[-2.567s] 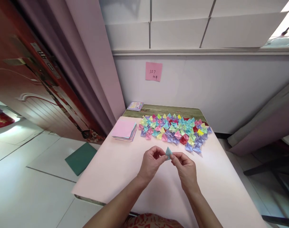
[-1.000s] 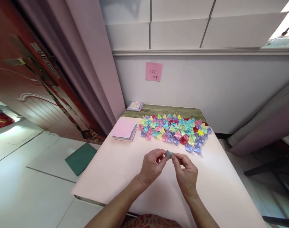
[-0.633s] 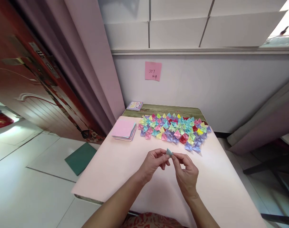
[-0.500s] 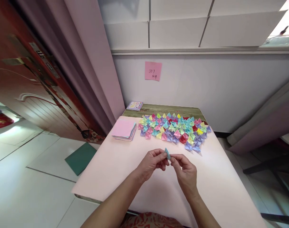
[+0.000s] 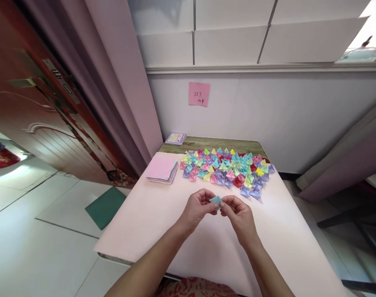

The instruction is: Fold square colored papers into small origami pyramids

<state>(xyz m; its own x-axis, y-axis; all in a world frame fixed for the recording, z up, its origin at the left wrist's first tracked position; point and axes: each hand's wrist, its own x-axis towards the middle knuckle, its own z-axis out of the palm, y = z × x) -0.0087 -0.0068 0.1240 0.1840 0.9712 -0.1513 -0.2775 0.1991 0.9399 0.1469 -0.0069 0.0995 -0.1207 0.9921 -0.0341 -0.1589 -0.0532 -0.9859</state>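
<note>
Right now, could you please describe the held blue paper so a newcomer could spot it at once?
Start at the pale-pink tabletop. Over its middle, the left hand and right hand are close together. Both pinch the light-blue folded paper, the only folded piece held, while its neighbours lie in the colourful cluster beyond.

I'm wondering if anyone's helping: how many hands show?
2: the left hand and the right hand, one at each side of the light-blue folded paper; no others show.
</note>
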